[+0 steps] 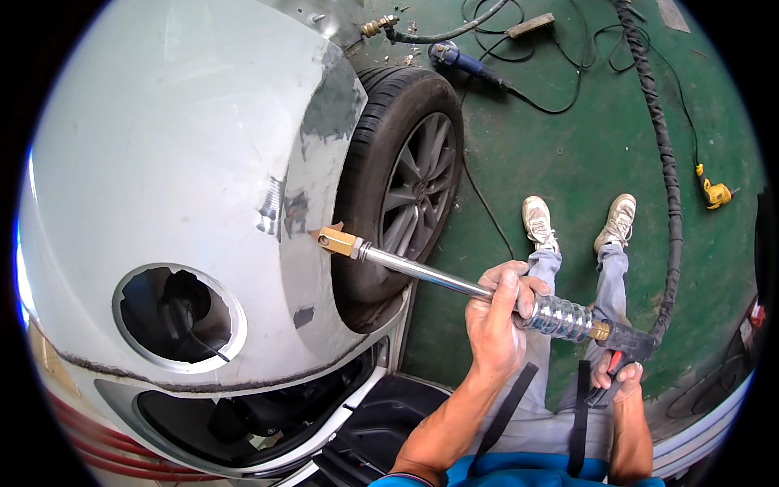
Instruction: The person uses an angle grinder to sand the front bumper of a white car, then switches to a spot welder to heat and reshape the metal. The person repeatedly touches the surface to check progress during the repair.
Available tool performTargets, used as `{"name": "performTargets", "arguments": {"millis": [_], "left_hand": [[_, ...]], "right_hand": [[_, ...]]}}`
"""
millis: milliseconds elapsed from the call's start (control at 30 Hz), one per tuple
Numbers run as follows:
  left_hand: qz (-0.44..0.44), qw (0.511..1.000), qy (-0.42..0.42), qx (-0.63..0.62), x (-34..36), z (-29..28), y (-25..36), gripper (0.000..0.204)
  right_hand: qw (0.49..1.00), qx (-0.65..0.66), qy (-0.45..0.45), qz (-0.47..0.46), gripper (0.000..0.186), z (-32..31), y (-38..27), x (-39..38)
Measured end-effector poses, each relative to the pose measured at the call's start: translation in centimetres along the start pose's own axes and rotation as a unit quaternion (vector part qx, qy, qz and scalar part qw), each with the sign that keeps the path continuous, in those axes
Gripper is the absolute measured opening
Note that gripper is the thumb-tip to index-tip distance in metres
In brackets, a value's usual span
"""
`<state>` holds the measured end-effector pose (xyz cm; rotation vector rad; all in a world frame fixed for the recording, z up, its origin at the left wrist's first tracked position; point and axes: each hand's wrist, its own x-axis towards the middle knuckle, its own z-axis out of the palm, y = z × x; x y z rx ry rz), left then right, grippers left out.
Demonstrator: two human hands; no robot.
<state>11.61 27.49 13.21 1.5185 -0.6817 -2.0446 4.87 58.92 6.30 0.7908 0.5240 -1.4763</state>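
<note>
A dent puller gun with a long chrome rod (430, 274) runs from my body toward the light grey car panel (203, 146). Its brass head (339, 241) ends in a pointed tip at the wheel-arch edge; whether it touches the metal I cannot tell. My left hand (497, 312) wraps round the rod against the ribbed silver slide weight (560, 316). At the rear, my right hand (618, 377) grips the black pistol handle below its red trigger (615, 359). Beside the tip, the panel has bare, scuffed patches and a row of small ridged marks (270, 205).
A wheel (418, 187) fills the arch. The gun's thick wrapped cable (667, 178) crosses the green floor (503, 154). A blue angle grinder (466, 61), a yellow drill (714, 188) and loose cords lie there. The panel has a round opening (237, 325). A car door (389, 414) stands open nearby.
</note>
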Motion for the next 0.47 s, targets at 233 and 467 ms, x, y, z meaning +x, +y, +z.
{"name": "performTargets", "arguments": {"millis": [233, 467], "left_hand": [[0.007, 1.000, -0.019, -0.004, 0.35, -0.12, 0.36, 0.024], [-0.009, 0.999, -0.041, -0.013, 0.60, -0.56, 0.50, 0.024]], "right_hand": [[1.000, 0.009, -0.006, -0.006, 0.044, 0.10, 0.28, 0.29], [0.998, -0.045, -0.030, -0.016, 0.042, 0.66, -0.17, 0.47]]}}
